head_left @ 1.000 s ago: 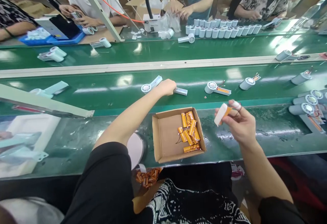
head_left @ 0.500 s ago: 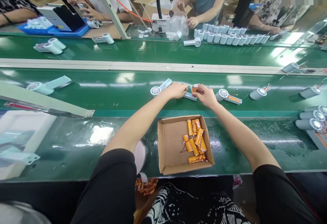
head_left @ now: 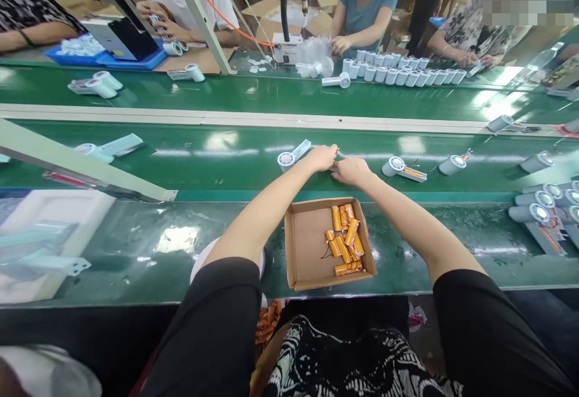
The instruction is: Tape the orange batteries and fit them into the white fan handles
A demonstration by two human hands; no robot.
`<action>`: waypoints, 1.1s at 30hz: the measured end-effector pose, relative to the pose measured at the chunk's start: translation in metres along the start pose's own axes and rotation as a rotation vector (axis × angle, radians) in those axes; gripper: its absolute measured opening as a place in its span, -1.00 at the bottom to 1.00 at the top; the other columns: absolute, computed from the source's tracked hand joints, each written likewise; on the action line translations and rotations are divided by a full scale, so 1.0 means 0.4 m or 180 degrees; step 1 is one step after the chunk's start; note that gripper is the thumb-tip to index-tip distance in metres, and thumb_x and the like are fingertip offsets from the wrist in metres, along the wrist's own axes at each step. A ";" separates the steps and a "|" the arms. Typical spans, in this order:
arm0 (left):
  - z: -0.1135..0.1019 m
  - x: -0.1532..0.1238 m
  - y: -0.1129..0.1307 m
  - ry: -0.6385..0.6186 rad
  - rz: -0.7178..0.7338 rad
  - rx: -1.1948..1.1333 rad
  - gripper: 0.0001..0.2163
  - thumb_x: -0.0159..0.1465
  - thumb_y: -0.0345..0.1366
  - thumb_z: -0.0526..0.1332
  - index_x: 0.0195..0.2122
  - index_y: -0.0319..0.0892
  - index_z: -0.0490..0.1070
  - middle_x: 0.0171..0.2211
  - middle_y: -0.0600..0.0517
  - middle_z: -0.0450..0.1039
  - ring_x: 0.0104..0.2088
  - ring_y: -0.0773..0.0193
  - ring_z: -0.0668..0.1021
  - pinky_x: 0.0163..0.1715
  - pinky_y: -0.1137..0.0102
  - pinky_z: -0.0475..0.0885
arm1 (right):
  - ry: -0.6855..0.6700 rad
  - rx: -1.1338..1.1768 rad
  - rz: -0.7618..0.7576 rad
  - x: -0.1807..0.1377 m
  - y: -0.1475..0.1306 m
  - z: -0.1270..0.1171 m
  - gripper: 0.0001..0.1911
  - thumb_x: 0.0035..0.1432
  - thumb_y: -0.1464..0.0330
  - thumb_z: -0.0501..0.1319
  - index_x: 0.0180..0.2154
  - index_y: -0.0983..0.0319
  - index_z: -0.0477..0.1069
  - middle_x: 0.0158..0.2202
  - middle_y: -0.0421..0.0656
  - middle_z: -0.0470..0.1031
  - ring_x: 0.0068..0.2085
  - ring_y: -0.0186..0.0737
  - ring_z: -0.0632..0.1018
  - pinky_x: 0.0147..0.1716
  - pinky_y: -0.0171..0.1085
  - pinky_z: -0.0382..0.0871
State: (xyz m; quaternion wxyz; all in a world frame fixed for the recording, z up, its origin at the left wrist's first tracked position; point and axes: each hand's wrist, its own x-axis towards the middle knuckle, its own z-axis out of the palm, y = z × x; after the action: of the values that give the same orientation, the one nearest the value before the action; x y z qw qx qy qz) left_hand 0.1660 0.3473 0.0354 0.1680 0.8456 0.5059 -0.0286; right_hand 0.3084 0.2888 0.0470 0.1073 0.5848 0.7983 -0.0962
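My left hand [head_left: 322, 158] is closed around a pale grey-blue fan housing, most of it hidden by the fingers. My right hand [head_left: 354, 171] is against it from the right, fingers curled over its open handle [head_left: 333, 168]. No battery shows between the hands; whatever lies under the right fingers is hidden. Just left of my hands, another fan housing [head_left: 286, 160] rests on the green belt with its handle pointing up and right. To the right lies a fan housing [head_left: 393, 166] with an orange battery in its handle and loose wires. Nearer me, a cardboard tray [head_left: 307, 246] holds several wired orange batteries [head_left: 346, 237].
A metal post [head_left: 90, 165] slants over the belt at left, near a white foam box [head_left: 85, 228]. More fan housings [head_left: 534, 213] cluster at the right edge. Beyond a pale rail [head_left: 271, 120], co-workers sit at a second belt with rows of housings [head_left: 402, 74].
The orange battery that my right hand held above the handle is out of sight. My right hand has lowered and turned over the handle, closer to my left hand. The view has shifted slightly.
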 end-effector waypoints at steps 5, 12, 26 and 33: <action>-0.035 -0.039 0.029 0.0193 -0.0043 -0.0345 -0.60 0.52 -0.32 0.05 0.33 -0.26 0.39 0.20 -0.31 0.59 0.20 -0.03 0.64 0.19 0.20 0.50 | 0.0147 0.0154 -0.0158 -0.079 0.043 -0.047 -0.55 0.52 0.20 0.21 0.32 0.15 0.55 0.20 0.08 0.68 0.18 0.10 0.68 0.13 -0.12 0.51; 0.087 -0.531 -0.163 0.1266 0.0437 -0.1070 -0.59 0.49 0.01 0.21 0.20 -0.12 0.53 0.19 -0.13 0.62 0.21 0.00 0.60 0.33 0.10 0.45 | 0.1327 0.2174 0.0421 -0.548 0.133 0.136 -0.65 0.47 0.10 0.31 -0.27 0.18 0.67 -0.20 -0.11 0.74 -0.19 -0.10 0.71 -0.17 -0.23 0.58; 0.328 -1.107 -0.248 0.0221 -0.0741 0.0439 -0.20 0.36 -0.03 0.33 0.58 -0.14 0.18 0.54 -0.28 0.23 0.50 -0.35 0.28 0.40 -0.16 0.35 | 0.0992 0.3505 -0.0727 -0.646 -0.042 0.178 -0.39 0.48 -0.09 0.25 -0.50 0.17 0.56 -0.52 -0.15 0.57 -0.47 -0.26 0.57 -0.34 -0.25 0.49; 0.297 -1.133 -0.167 0.2261 -0.0144 0.0535 -0.42 0.36 -0.14 0.44 0.34 -0.13 0.34 0.15 -0.27 0.49 0.27 -0.26 0.50 0.29 -0.11 0.48 | -0.1079 0.4998 -0.1132 -0.614 -0.334 0.235 -0.15 0.24 -0.16 0.45 0.32 0.24 0.43 -0.41 -0.23 0.65 -0.50 -0.29 0.57 -0.48 -0.33 0.45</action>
State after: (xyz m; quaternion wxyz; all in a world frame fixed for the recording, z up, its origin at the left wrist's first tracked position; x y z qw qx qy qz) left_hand -0.0979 -0.0445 0.0053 -0.0889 0.8022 0.5472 0.2217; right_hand 0.2582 -0.0015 0.0305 -0.2308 0.3319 0.5522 -0.7292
